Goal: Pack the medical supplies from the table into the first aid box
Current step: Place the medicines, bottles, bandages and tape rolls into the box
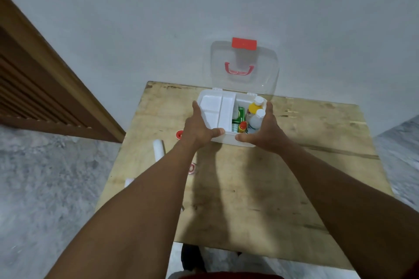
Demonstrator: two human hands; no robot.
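The white first aid box (229, 137) stands at the far middle of the wooden table (260, 188), its clear lid (267, 70) with red latch and handle raised against the wall. A white tray insert (215, 106) fills its left half. In the right half lie two white-capped bottles (256, 115), a small red-capped bottle (242, 126) and a green packet (240, 113). My left hand (199, 128) grips the box's left front side, thumb on the rim. My right hand (266, 130) holds its right front corner.
On the table left of my left arm lie a red tape roll (179, 134), a white roll (158, 147), a red-and-white ring (191, 168) and a white piece (129, 181) at the edge. A wooden louvred door (34, 97) stands at the left. The floor is grey.
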